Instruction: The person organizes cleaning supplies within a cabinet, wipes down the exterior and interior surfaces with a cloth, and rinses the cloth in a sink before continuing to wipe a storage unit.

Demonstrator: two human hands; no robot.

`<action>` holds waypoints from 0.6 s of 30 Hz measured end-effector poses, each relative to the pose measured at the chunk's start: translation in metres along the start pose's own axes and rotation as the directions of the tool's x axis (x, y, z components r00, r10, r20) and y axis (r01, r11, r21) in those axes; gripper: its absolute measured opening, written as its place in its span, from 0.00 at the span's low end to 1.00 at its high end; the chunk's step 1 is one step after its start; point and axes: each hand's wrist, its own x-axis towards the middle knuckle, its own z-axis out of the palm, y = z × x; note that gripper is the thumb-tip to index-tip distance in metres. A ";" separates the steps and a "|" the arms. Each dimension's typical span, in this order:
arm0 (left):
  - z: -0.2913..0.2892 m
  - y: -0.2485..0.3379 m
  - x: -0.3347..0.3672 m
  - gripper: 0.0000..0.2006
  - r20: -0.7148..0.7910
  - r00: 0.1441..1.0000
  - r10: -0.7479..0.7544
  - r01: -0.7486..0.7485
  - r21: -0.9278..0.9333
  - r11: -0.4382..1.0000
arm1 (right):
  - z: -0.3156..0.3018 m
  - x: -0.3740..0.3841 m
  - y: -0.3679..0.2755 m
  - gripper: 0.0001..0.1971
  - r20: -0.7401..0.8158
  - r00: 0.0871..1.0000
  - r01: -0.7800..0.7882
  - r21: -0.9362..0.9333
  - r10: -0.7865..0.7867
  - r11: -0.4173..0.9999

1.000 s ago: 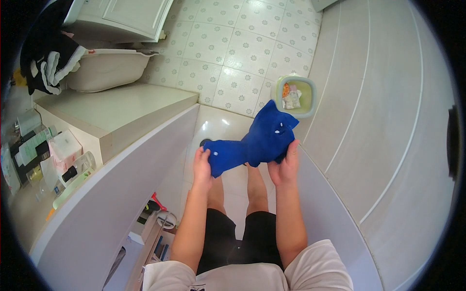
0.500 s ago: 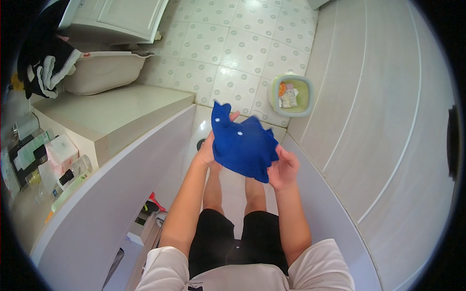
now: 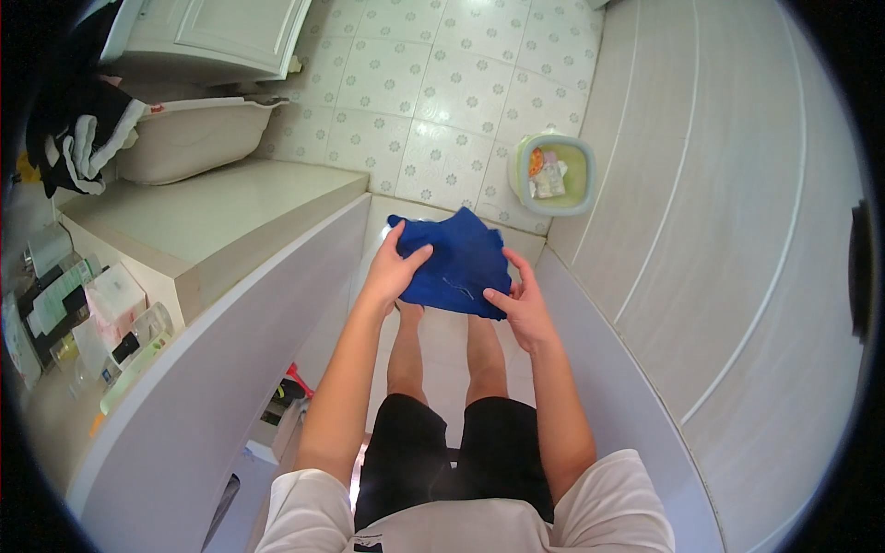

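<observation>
A piece of dark blue cloth (image 3: pixel 456 263) hangs spread between my two hands, in front of my legs. Pale thread-like marks show on its lower middle. At its left side my left hand (image 3: pixel 396 267) is closed on the fabric, thumb on top and fingers partly behind it. My right hand (image 3: pixel 525 309) pinches the right edge, with the thumb over the cloth and the index finger along its border. Which kind of garment or cloth it is, I cannot tell.
A light green bin (image 3: pixel 585 184) with packaging inside stands on the patterned tile floor (image 3: pixel 452 101). To my left, a low partition (image 3: pixel 240 304) borders a counter (image 3: pixel 221 221) with a beige basin (image 3: pixel 203 143), dark clothing (image 3: pixel 92 129) and several small packages. A tiled wall (image 3: pixel 710 212) rises on the right.
The cloth has been turned: its white spots are gone from view and thread-like marks show instead. Both thumbs now lie on its upper face, and its outline is flatter.
</observation>
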 end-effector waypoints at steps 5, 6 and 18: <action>-0.023 0.013 -0.016 0.28 -0.007 1.000 0.021 -0.022 -0.103 0.994 | -0.023 0.014 0.020 0.23 -0.062 0.962 0.243 -0.254 -0.267 0.936; -0.031 0.012 -0.016 0.23 -0.024 0.999 0.032 -0.034 -0.133 0.991 | -0.027 0.013 0.018 0.19 -0.073 0.958 0.240 -0.330 -0.278 0.913; -0.063 0.043 -0.043 0.29 0.075 0.876 0.476 -0.393 0.683 0.616 | -0.058 -0.001 -0.021 0.10 0.013 0.849 0.253 -0.888 -0.529 0.384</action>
